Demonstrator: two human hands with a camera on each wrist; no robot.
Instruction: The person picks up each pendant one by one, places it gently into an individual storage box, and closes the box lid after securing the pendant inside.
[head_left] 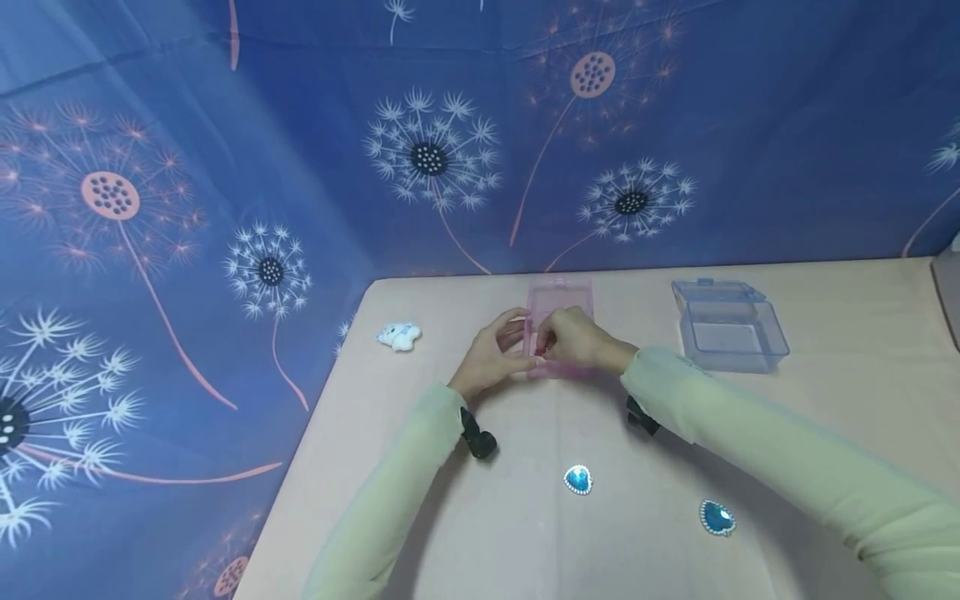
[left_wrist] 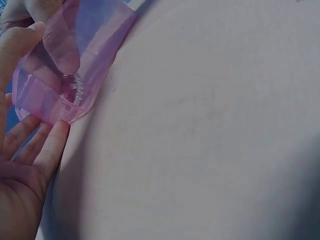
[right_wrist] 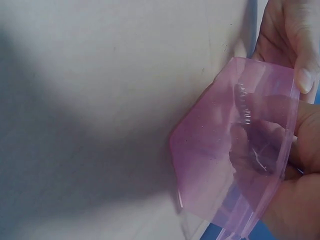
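Note:
A see-through pink plastic box (head_left: 561, 292) stands open near the back edge of the table, its lid tipped back. My left hand (head_left: 487, 357) holds the box at its left side, thumb at the rim and fingers against the outside. Inside the box, my right hand (head_left: 576, 337) pinches a red gem (left_wrist: 73, 91) with a silvery beaded edge, close to the box's floor. Through the pink wall (right_wrist: 210, 145) in the right wrist view, the right fingertips and the beaded edge show; most of the gem is hidden there.
An open clear blue box (head_left: 733, 333) stands at the back right. Two blue heart gems (head_left: 578, 480) with beaded edges lie toward the front. A small white figure (head_left: 400, 336) lies at the left. Behind the table hangs a blue dandelion-print cloth (head_left: 315, 125).

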